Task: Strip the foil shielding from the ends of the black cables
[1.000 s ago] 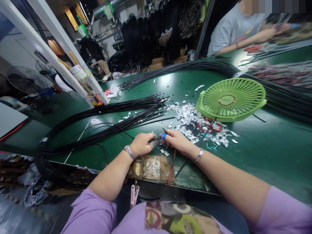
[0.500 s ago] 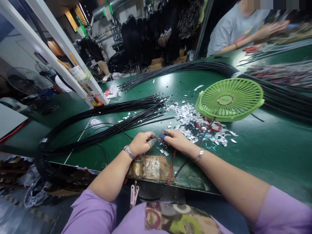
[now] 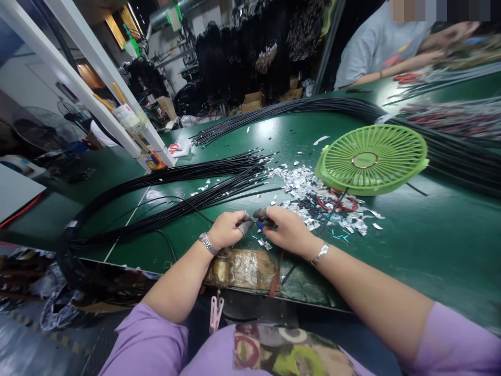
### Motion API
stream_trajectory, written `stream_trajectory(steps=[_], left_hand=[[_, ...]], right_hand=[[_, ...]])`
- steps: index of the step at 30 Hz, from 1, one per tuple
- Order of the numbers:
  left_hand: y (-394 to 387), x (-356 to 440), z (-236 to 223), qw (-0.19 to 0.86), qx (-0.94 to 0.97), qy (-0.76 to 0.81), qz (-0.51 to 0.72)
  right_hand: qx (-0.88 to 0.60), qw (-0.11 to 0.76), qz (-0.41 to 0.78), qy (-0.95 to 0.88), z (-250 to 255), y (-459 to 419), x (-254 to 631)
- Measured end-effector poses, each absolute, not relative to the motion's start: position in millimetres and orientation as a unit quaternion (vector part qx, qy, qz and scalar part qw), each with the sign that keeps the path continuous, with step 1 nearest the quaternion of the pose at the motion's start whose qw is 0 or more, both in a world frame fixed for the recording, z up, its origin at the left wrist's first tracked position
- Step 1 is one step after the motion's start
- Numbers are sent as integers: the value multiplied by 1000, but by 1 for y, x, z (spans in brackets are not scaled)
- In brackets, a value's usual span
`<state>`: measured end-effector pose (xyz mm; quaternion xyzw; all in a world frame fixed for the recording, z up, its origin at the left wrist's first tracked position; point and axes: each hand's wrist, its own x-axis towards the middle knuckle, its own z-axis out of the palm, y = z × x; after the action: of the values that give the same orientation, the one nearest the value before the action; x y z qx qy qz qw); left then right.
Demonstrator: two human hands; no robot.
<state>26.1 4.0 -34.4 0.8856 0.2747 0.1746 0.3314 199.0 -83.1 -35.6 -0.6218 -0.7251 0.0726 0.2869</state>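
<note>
Near the table's front edge, my left hand is closed on the end of a thin black cable, which runs back to the left. Close beside it, my right hand is pinched at the cable's tip; what lies between its fingers is too small to make out. Grey coverings wrap fingertips of both hands, and something blue shows at the right fingers. Below my hands lies a tape-wrapped block with a red strap. Behind them, a bundle of black cables spreads its cut ends.
White and black scraps are heaped behind my right hand, with red-handled scissors among them. A green fan stands beyond. More black cables curve across the back. A co-worker's arm rests at the far right. White posts rise at left.
My right hand has turned, and its fingers have closed in toward my left fingertips. My left hand stays nearly in place. The co-worker's hands have shifted.
</note>
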Motion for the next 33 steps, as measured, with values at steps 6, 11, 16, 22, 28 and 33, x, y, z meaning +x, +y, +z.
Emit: stream_trajectory(steps=[6,11,16,22,28,33], left_hand=[[2,26,-31,239,922,282,119],[1,26,-33,217,933,271,99],[2,25,-31,227,932,265,102],[4,24,-26,232,915,302,133],[2,24,-26,196,928,297,114],[0,24,-27,174,940,282,78]], right_hand=[[-613,253,67,-746,-34,-83,199],[-614,268,97,-737,-36,-80,199],[-641,340,165,-668,-34,-77,205],[-614,373,187,-670,-31,-79,208],[-617,333,149,-697,-33,-80,202],[-612,287,107,-729,-32,-81,200]])
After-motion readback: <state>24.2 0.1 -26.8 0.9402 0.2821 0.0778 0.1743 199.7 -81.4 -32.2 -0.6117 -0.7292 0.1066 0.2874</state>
